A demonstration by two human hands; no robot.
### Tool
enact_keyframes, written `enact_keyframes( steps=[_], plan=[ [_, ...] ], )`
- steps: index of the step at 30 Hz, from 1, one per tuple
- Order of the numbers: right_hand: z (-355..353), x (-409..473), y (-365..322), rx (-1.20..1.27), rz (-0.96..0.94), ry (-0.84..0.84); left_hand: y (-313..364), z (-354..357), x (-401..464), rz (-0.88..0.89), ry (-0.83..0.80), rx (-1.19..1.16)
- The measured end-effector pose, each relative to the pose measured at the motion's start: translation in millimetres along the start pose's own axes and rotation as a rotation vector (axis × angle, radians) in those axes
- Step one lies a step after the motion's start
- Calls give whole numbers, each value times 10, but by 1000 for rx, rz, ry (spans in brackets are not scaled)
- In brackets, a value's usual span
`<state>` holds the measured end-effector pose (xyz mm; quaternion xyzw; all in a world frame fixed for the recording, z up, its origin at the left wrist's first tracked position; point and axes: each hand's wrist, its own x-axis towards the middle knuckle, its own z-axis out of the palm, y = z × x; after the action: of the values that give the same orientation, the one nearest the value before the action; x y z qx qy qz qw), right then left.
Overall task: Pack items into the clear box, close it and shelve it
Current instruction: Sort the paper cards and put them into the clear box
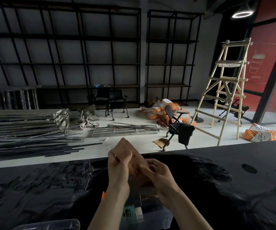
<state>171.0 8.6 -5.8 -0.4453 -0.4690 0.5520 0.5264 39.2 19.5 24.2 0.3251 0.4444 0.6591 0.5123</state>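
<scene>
A pinkish, flat packet (pixel 134 159) is up in the air between both hands, held above the dark tabletop (pixel 233 163). The left hand (pixel 119 165) pinches its upper left edge with fingers closed on it; the right hand (pixel 158 175) grips the lower right side, fingers curled over it. The picture is blurred here, so I cannot tell what the packet is made of or what it holds.

Directly below the hands, close to the person's body, sits the clear box (pixel 150 213), open at the top. Inside I can make out something greenish-white (pixel 132 212); the rest is too dim to name. An orange bit (pixel 103 195) shows just left of the left wrist. The box's lid (pixel 51 224) seems to lie down to the left of the left forearm.

From here, I judge the risk to be the packet landing askew on the things already inside and standing proud, which would keep the lid from seating.
</scene>
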Motion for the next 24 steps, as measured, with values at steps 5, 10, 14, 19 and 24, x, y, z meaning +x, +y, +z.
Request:
enact_keyframes(
  steps=[5,10,14,19,24],
  plan=[
    [-46,0,-124,270,-49,106,155,-263,19,226,-132,367],
    [120,-9,-220,157,-113,63,181,-217,-92,143,-186,325],
    [311,-12,-255,-8,-123,229,158,-44,-197,193,-42,234],
    [294,-8,-350,-54,100,261,75,-65,-169,264,136,201],
    [364,-24,-349,5,106,404,35,-9,-151,220,178,193]
  ],
)
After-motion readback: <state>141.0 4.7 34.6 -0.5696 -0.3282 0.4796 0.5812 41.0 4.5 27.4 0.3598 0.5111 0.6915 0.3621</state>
